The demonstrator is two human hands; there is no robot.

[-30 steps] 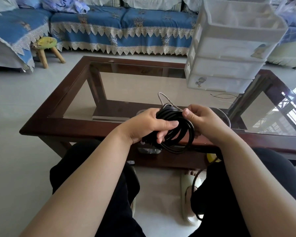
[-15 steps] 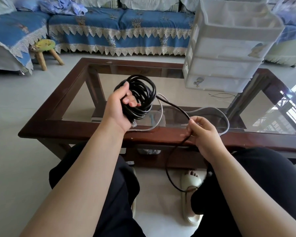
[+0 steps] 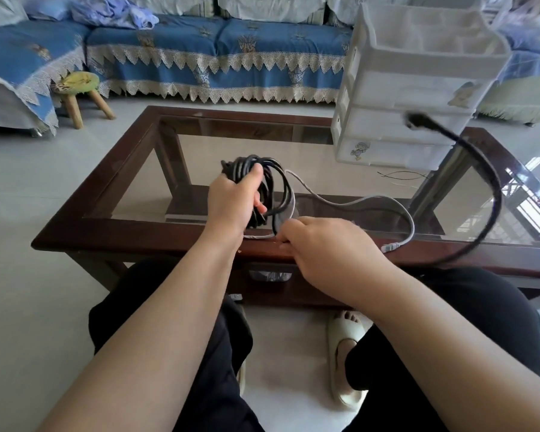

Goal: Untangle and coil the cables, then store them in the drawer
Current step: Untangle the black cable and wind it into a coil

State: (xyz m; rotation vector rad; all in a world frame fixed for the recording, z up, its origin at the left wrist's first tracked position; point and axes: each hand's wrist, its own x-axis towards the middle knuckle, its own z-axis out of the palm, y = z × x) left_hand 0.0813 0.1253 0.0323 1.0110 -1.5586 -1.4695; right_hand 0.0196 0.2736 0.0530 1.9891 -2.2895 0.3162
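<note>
My left hand (image 3: 236,201) grips a bundle of black cable (image 3: 264,182) coiled in several loops, held just above the glass table (image 3: 131,194). My right hand (image 3: 320,244) pinches the same black cable right below the coil, at the table's near edge. The cable's loose tail (image 3: 493,194) swings in a wide arc to the right, its plug blurred in the air in front of the white drawer unit (image 3: 409,98). A grey cable (image 3: 371,202) lies on the glass, its clear plug near the front rail. The drawers look closed.
The drawer unit stands on the table's back right corner. Thin dark wires (image 3: 401,175) lie on the glass in front of it. A small wooden stool (image 3: 78,92) and a blue sofa (image 3: 219,54) are beyond the table. My knees and a slippered foot (image 3: 346,347) are below.
My left hand brought the coil down and toward the middle. My right hand moved up to the coil, and the cable's loose end whipped out from below my lap into the air on the right.
</note>
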